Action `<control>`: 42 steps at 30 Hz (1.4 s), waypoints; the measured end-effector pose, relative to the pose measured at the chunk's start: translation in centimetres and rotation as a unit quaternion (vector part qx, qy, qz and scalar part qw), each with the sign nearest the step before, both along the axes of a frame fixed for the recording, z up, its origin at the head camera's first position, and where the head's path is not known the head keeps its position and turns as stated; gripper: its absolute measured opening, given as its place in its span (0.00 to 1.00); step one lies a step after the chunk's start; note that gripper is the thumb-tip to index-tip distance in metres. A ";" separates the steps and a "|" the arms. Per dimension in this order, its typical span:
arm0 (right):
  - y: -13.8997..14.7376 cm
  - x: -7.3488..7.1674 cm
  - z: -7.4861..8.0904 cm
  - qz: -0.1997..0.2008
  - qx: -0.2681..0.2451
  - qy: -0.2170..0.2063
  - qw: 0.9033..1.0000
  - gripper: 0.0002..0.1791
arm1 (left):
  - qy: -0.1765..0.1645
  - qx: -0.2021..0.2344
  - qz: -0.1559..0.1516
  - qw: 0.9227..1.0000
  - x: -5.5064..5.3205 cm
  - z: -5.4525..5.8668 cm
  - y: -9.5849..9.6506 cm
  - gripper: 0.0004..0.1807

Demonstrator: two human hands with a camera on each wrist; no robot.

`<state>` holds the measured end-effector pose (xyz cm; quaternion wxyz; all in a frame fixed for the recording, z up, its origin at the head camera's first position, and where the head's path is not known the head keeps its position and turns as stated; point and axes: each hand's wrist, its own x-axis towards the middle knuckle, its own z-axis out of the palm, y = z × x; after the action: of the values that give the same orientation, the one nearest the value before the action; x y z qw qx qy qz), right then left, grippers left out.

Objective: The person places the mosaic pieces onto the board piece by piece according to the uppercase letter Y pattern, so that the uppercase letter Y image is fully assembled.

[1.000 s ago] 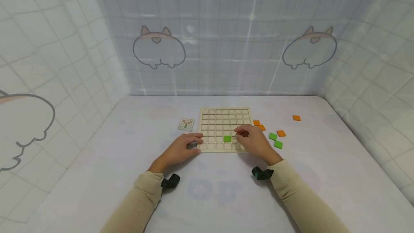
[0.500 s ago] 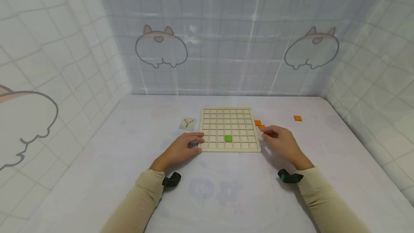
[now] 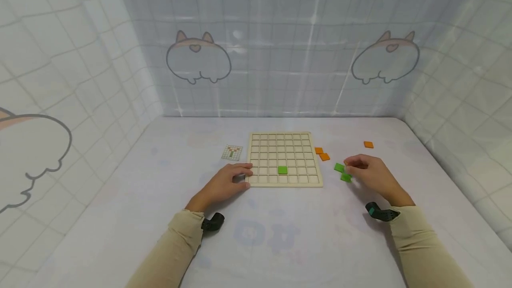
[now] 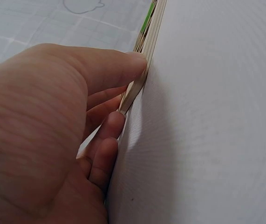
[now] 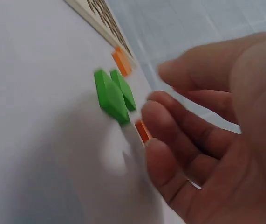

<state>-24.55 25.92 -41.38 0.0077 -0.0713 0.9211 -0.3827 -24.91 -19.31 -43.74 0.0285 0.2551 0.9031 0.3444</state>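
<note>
My left hand [image 3: 225, 186] rests at the near left corner of a pale wooden grid board [image 3: 264, 149], its thumb along the front edge and fingers over the left side. One green square tile [image 3: 282, 170] sits in a cell in the board's lower part. Right of the board, my right hand [image 3: 374, 173] hovers by two loose green tiles [image 5: 110, 95], thumb and fingertips apart and nothing between them. An orange tile [image 5: 143, 131] is partly hidden behind the right fingers.
Two orange tiles [image 3: 322, 154] lie by the board's right edge. Another orange tile [image 3: 368, 144] lies farther back on the right. A small pattern card [image 3: 232, 152] with a Y-shaped design lies left of the board. Tile-patterned curtains [image 3: 280, 83] enclose the white table [image 3: 180, 154].
My right hand has moved rightward off the board to the loose tiles. The left hand stays on the board's corner, and the green tile stays in its cell.
</note>
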 end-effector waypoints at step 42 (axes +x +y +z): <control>-1.5 -0.3 0.1 0.048 0.051 -0.047 0.996 0.13 | 0.003 0.006 -0.002 1.000 0.0 0.3 0.1 0.19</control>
<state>-24.81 24.44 -41.26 0.0728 -0.0968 0.9337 -0.3371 -24.89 -19.25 -43.48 0.0255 0.2584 0.9005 0.3487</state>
